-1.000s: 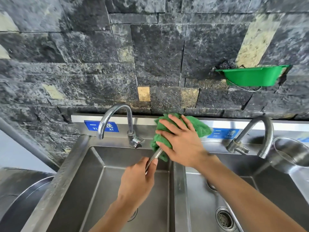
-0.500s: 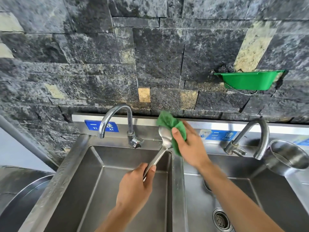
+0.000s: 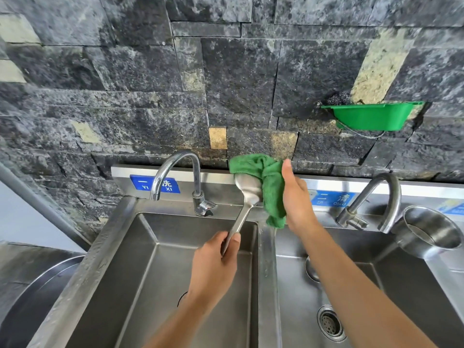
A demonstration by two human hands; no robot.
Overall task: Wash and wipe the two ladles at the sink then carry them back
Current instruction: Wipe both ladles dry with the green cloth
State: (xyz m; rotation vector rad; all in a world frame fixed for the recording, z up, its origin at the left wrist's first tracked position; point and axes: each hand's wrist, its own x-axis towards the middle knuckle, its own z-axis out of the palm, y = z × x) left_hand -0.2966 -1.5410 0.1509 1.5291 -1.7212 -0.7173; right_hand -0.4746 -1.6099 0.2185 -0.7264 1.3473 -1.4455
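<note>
My left hand (image 3: pixel 213 267) is curled round the lower handle of the ladle (image 3: pixel 247 194), thumb on top, holding it tilted up over the left basin. My right hand (image 3: pixel 297 199) grips the green cloth (image 3: pixel 268 182), which lies against the top and right side of the ladle's bowl. Both are above the divider of the steel sink (image 3: pixel 267 272), between the left faucet (image 3: pixel 175 169) and the right faucet (image 3: pixel 386 197). A rounded metal shape (image 3: pixel 311 268) shows in the right basin beside my forearm; I cannot tell whether it is the second ladle.
</note>
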